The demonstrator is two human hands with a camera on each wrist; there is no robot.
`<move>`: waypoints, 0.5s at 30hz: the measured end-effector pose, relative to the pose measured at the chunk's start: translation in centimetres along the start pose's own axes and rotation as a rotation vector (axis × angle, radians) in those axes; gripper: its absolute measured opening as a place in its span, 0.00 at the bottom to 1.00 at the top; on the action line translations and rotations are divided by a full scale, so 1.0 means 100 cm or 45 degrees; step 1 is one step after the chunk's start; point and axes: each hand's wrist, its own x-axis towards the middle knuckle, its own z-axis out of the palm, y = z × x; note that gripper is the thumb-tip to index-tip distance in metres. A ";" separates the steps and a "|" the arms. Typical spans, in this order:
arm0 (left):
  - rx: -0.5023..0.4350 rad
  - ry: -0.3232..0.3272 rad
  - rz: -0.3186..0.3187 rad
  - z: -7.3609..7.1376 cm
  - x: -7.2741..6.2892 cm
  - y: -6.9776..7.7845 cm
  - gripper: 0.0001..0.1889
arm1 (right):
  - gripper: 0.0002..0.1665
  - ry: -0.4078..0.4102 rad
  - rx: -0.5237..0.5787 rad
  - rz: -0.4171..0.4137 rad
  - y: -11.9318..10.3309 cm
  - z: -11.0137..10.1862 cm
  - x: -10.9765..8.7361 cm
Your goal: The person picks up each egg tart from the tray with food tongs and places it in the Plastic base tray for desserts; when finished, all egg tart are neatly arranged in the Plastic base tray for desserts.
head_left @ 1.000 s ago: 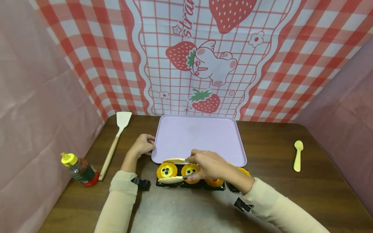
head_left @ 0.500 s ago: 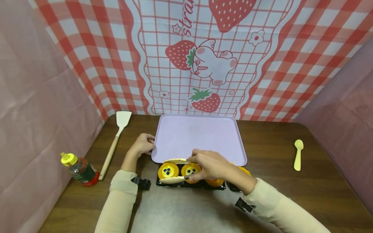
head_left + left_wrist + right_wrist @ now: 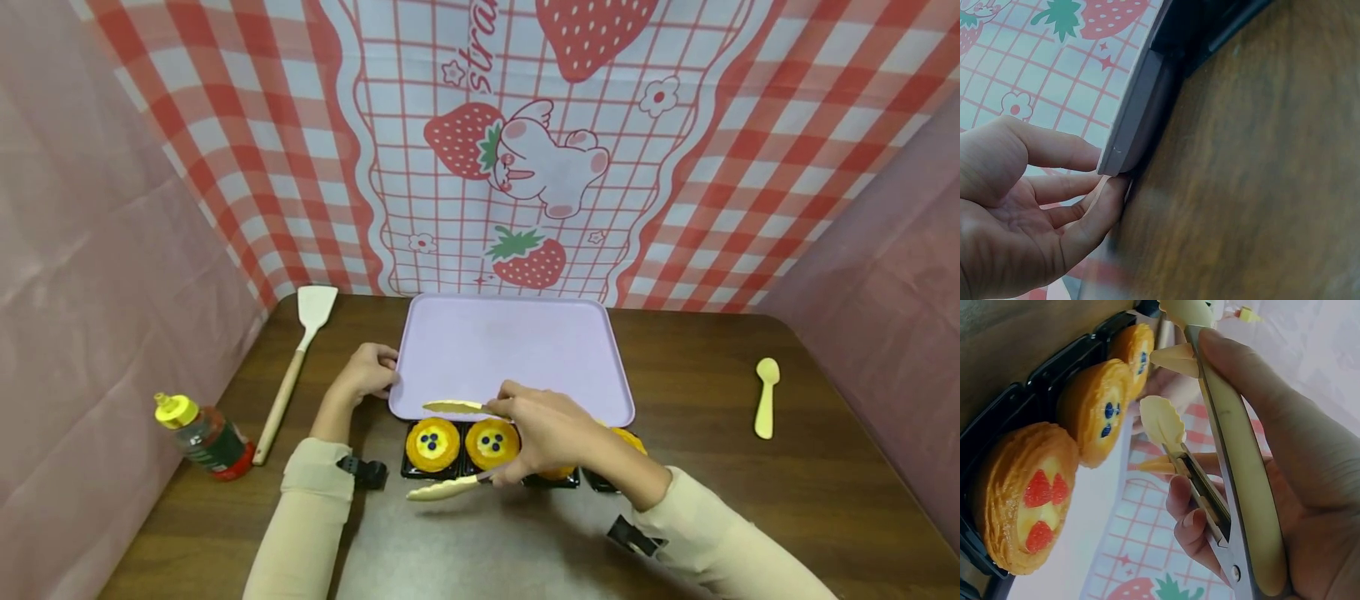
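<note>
My right hand (image 3: 551, 429) grips a pair of tongs (image 3: 1235, 450) with cream scalloped tips. Its two arms stand wide apart with nothing between them, one tip on each side of the row of tarts. Two blueberry-topped tarts (image 3: 432, 444) sit in black plastic trays (image 3: 416, 473). A strawberry-topped tart (image 3: 1035, 500) sits beside them, mostly hidden by my right hand in the head view. My left hand (image 3: 369, 372) pinches the left rim of the lilac serving tray (image 3: 510, 350), thumb above and fingers below in the left wrist view.
Another tart (image 3: 628, 439) lies right of my right forearm in a black tray. At left are a white spatula (image 3: 288, 392) with a wooden handle and a yellow-capped squeeze bottle (image 3: 210, 442). A small yellow spoon (image 3: 766, 400) lies far right. A strawberry-print cloth (image 3: 525, 167) hangs behind.
The tongs, earlier close around the leftmost blueberry tart, have spread apart and come off it. That tart first shifted slightly right and now sits in its tray. My left hand has stayed put.
</note>
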 end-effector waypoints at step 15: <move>-0.006 -0.006 -0.003 0.001 -0.001 0.001 0.26 | 0.55 0.257 0.210 0.185 0.017 -0.012 -0.046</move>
